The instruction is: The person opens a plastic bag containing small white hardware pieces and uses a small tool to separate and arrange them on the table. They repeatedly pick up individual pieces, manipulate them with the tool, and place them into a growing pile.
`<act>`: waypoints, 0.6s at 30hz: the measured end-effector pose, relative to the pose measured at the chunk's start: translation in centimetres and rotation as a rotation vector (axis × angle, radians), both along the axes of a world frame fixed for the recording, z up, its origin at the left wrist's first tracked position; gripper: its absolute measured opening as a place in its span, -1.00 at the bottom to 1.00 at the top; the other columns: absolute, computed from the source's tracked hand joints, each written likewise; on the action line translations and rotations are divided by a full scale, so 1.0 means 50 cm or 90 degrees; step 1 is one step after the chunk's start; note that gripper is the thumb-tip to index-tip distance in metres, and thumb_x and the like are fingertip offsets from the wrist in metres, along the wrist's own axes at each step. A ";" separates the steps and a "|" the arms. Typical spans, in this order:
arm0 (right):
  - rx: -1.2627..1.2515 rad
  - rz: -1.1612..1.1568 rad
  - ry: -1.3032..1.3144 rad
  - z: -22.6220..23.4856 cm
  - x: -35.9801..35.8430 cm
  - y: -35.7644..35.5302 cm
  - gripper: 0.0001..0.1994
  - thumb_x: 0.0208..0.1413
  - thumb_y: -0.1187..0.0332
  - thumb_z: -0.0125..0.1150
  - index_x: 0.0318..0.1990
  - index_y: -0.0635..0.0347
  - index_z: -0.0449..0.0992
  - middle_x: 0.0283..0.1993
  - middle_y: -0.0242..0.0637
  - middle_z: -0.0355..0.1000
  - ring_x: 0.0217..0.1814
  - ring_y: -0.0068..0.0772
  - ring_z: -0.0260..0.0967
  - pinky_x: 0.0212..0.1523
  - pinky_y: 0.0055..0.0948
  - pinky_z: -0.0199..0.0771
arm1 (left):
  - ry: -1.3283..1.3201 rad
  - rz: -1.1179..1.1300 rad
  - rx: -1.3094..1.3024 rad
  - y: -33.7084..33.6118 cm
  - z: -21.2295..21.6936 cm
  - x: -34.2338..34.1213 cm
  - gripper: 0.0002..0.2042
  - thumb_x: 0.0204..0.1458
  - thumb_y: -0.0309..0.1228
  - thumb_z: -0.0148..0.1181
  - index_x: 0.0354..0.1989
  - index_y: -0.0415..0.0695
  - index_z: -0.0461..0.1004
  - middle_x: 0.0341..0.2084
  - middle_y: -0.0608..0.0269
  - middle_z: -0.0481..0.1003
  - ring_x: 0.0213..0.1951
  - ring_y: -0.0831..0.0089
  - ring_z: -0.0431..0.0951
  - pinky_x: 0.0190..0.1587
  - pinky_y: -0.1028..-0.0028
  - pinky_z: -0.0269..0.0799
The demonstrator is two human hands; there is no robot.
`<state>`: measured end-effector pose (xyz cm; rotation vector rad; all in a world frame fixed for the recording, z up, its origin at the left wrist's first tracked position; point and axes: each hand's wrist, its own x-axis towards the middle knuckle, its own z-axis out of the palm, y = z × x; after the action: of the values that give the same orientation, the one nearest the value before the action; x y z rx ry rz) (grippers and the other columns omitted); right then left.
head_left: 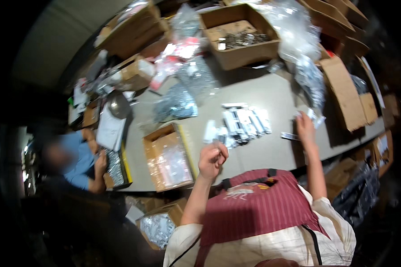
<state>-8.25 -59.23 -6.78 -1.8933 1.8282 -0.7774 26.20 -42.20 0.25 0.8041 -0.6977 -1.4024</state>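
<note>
Grey table (263,95); left hand (212,158) pinches small, possibly metal piece (216,143).

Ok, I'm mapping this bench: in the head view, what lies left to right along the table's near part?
Co-worker's blue sleeve → open box with clear wrap → left hand → row of small white packets → right hand → brown box flap.

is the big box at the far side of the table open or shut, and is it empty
Open and not empty: the box has its flaps up, and a heap of small metal parts lies inside.
</note>
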 end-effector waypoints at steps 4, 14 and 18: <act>-0.069 0.056 -0.026 -0.075 -0.078 -0.015 -0.63 0.17 0.39 0.17 0.14 0.22 0.44 0.00 0.01 0.47 0.04 0.05 0.43 0.08 -0.18 0.40 | -0.093 0.207 -0.005 -0.034 0.028 0.151 -0.76 0.15 -0.31 0.02 -0.47 -0.22 0.42 -0.60 0.29 0.36 -0.65 0.66 0.19 -0.64 0.64 -0.03; -0.080 0.058 0.097 -0.031 -0.022 -0.008 -0.67 0.13 0.47 0.16 0.07 0.10 0.45 -0.07 -0.16 0.40 0.00 -0.01 0.37 0.00 -0.16 0.37 | -0.455 0.551 0.178 -0.118 0.033 0.631 -0.75 0.09 -0.27 0.11 -0.55 -0.14 0.48 -0.71 0.44 0.29 -0.70 0.64 0.17 -0.65 0.56 -0.01; -0.124 0.048 0.113 -0.053 -0.041 0.000 -0.69 0.15 0.43 0.15 0.07 0.07 0.46 -0.06 -0.17 0.40 0.00 -0.02 0.38 -0.01 -0.15 0.38 | -0.779 0.042 0.410 -0.156 0.041 0.676 -0.75 -0.07 -0.23 0.24 -0.55 -0.18 0.61 -0.68 0.32 0.45 -0.64 0.51 0.37 -0.56 0.45 0.24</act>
<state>-10.32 -59.23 -9.45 -2.2052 1.8288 -0.8097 59.99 -49.97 2.32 2.2426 -1.1033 -0.9496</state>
